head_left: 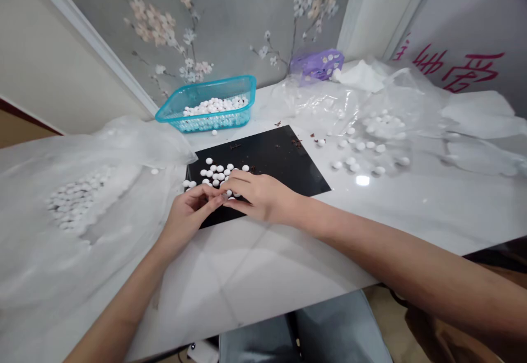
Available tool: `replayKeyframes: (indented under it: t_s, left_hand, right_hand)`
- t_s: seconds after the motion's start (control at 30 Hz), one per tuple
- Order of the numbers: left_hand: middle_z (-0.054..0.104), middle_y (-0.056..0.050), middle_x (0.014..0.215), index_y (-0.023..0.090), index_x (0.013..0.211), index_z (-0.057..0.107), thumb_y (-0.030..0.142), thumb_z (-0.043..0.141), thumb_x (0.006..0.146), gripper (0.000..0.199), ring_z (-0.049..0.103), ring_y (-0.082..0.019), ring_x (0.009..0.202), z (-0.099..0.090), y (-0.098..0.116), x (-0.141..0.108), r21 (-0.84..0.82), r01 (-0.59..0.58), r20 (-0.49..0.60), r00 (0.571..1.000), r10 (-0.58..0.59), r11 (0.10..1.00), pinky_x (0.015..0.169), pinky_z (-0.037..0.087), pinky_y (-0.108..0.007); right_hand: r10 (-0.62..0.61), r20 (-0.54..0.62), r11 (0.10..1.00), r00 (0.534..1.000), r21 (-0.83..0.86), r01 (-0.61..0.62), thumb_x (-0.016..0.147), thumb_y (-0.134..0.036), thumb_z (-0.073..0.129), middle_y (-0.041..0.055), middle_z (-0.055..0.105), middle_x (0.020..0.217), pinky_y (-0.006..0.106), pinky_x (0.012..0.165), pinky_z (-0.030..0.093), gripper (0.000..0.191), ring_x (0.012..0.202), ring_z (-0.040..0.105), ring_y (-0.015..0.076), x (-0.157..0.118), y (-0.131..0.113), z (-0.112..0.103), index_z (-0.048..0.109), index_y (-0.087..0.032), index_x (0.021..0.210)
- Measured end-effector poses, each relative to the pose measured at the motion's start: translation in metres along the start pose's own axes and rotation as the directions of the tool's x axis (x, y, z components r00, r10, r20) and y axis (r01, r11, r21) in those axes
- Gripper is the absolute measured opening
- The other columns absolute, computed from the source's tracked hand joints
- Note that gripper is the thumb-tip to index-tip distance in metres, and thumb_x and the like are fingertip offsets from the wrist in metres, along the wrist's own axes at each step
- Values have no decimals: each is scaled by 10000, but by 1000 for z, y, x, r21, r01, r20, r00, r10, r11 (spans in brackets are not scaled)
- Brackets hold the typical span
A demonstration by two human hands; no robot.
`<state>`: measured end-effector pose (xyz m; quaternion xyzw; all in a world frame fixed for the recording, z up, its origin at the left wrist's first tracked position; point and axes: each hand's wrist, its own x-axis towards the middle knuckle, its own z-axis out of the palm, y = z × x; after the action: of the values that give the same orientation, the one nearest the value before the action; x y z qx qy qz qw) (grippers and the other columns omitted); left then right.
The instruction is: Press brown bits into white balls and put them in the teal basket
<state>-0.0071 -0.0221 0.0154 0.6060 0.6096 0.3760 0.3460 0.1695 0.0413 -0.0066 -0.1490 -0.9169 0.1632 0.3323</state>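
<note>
Pellets: The small white round pellets (216, 173) are smooth and a little domed, like flat balls. They lie in a loose group on the lower left part of the sheet, close under my fingers.
Left hand: My left hand (187, 214) is beside the pellets, at the sheet's lower left edge. The fingers curl close together and the tips come near my right fingers. I cannot tell if they pinch one pellet.
Right hand: My right hand (259, 195) lies over the sheet, palm down. The fingers (241, 183) are a little apart and they rest on the pellets, not clamped on them.
Sheet: The black sheet (272, 157) is flat, thin and four-cornered, with a shiny surface. Dark red-brown crumbs (296, 142) lie on it.
Tray: A teal see-through plastic tray (206, 91) with a rectangular shape stands behind the sheet, and it holds a heap of the same pellets.
Bags: Thin crinkled clear plastic bags lie on both sides. The left bag (74, 204) has many pellets inside, and the right bag (370, 132) has pellets on and around it.
Table: The table top (247, 275) is glossy, white and veined like marble.
Wall: Behind is a grey wallpaper (156, 28) with pale flowers.
</note>
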Motion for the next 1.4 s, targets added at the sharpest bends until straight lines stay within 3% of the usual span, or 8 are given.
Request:
replayKeyframes:
  t_s: [0.37, 0.57, 0.8, 1.13, 1.4]
  left_hand:
    - [473, 25, 612, 175, 736, 622, 380, 628, 755, 206, 414, -91, 577, 0, -2, -1, 7, 9, 24, 1000, -9, 1000, 533, 329, -210]
    - [492, 16, 616, 177, 726, 628, 401, 629, 748, 225, 429, -97, 570, -3, -5, -1, 24, 10, 21, 1000, -11, 1000, 527, 352, -212]
    - [537, 1, 661, 184, 788, 644, 417, 635, 735, 240, 451, -106, 582, -5, -5, 1, -11, -4, 1, 1000, 4, 1000, 546, 388, -222]
    - [529, 6, 685, 188, 812, 664, 383, 689, 694, 229, 467, -105, 614, -5, -5, 2, -34, 24, -5, 1000, -24, 999, 571, 393, -223]
    - [530, 10, 670, 193, 797, 656, 380, 700, 681, 225, 471, -104, 595, -4, -9, 3, -40, 18, -22, 1000, -19, 999, 571, 405, -229]
  right_hand:
    - [-74, 32, 987, 997, -138, 77, 936, -221, 391, 76, 546, 931, 224, 582, 410, 201, 774, 531, 127, -1, -1, 5, 522, -110, 1042]
    - [-52, 66, 981, 996, -185, 63, 957, -250, 339, 83, 551, 943, 228, 544, 383, 252, 736, 534, 124, 0, -4, 4, 517, -109, 1066]
    - [-32, 15, 974, 999, -222, 34, 974, -302, 278, 79, 566, 968, 221, 510, 351, 299, 728, 545, 112, 0, -3, 1, 513, -139, 1065]
    - [34, 73, 986, 997, -168, -21, 932, -292, 415, 81, 558, 1041, 212, 510, 364, 235, 785, 562, 112, 3, -3, -6, 507, -133, 1078]
    - [74, 104, 991, 992, -116, -62, 883, -254, 502, 85, 537, 1123, 232, 503, 389, 288, 834, 572, 136, 4, -4, -9, 458, -138, 1143]
